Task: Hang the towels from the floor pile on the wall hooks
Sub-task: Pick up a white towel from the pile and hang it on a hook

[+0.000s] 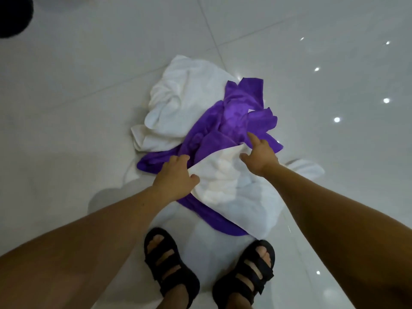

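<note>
A pile of towels lies on the glossy white tile floor in front of my feet. A crumpled white towel [185, 103] is at the back, a purple towel [231, 121] lies across the middle, and a second white towel [234, 188] is nearest to me, on top of the purple one. My left hand [176, 177] grips the near white towel's upper edge at its left end. My right hand [259, 155] rests on the same edge at its right end, index finger stretched forward over the purple cloth, thumb on the white cloth. No wall hooks are in view.
My two feet in black strapped sandals [169, 264] stand just behind the pile. White floor tiles [312, 63] with grout lines and light reflections spread all around. A dark blurred object [13, 14] sits at the top left corner.
</note>
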`<action>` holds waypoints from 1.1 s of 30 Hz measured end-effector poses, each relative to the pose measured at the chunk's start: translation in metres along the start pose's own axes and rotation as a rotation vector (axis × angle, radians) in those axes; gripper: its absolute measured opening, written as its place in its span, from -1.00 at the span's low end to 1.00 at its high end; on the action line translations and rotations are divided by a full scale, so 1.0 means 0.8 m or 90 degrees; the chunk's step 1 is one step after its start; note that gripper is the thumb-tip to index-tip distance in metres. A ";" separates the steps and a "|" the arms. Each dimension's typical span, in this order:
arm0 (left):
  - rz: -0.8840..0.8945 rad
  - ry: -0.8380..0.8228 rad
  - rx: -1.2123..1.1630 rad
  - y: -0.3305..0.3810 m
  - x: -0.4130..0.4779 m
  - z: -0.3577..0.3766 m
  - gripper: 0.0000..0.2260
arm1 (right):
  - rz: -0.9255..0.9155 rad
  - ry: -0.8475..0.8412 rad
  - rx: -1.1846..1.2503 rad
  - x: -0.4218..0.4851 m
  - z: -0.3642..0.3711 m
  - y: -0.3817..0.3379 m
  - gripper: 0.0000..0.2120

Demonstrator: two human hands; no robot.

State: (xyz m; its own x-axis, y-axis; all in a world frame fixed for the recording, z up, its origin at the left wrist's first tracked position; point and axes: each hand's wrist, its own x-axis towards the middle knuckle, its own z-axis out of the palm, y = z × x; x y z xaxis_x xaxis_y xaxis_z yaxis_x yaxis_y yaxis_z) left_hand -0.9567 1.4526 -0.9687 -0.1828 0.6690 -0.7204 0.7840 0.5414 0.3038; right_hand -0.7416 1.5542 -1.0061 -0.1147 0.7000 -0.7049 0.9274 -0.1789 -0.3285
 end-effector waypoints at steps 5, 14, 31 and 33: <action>-0.013 -0.002 -0.009 -0.025 0.007 0.016 -0.44 | -0.054 -0.026 -0.216 0.007 0.032 -0.004 -0.66; 0.148 -0.028 -0.049 0.049 -0.100 -0.101 -0.21 | -0.415 0.003 -0.079 -0.161 -0.098 -0.099 -0.80; 0.262 0.210 0.170 0.105 -0.399 -0.600 -0.75 | -0.396 0.260 -0.181 -0.431 -0.454 -0.383 -0.67; 0.224 0.244 0.169 0.083 -0.438 -0.641 -0.73 | -0.378 0.209 -0.004 -0.463 -0.483 -0.422 -0.75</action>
State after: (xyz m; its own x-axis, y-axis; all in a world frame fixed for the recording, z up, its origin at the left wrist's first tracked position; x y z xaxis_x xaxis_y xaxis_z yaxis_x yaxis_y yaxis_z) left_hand -1.1445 1.5153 -0.3764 -0.0467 0.9488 -0.3125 0.9490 0.1398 0.2826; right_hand -0.8746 1.6223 -0.3914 -0.4918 0.8521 -0.1792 0.7430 0.3034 -0.5966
